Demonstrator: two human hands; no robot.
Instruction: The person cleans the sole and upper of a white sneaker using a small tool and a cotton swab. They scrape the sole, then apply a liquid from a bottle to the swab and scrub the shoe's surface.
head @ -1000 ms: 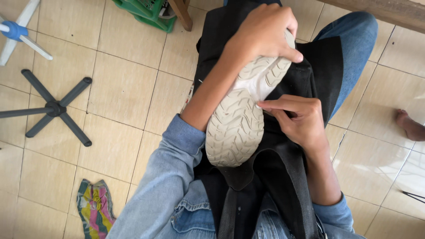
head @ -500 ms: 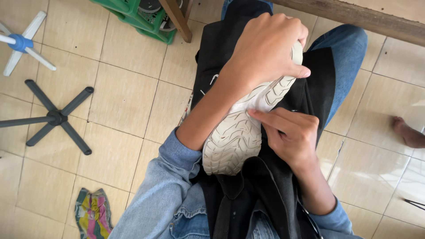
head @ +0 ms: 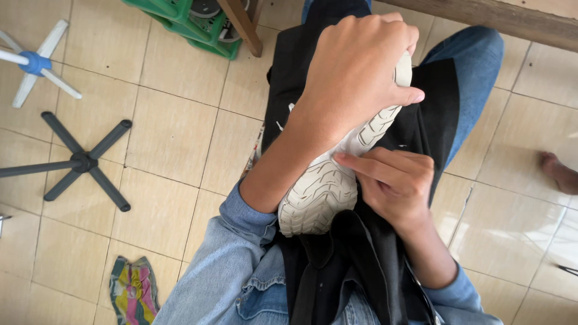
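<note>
Right hand now nearer, fingers perhaps touching shoe

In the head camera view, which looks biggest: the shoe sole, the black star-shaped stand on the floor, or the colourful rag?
1. Black star-shaped stand, which spreads widest.
2. Shoe sole, though it is nearer the camera and partly hidden by the left hand, so its rank is unsure.
3. Colourful rag, clearly smallest.
</note>
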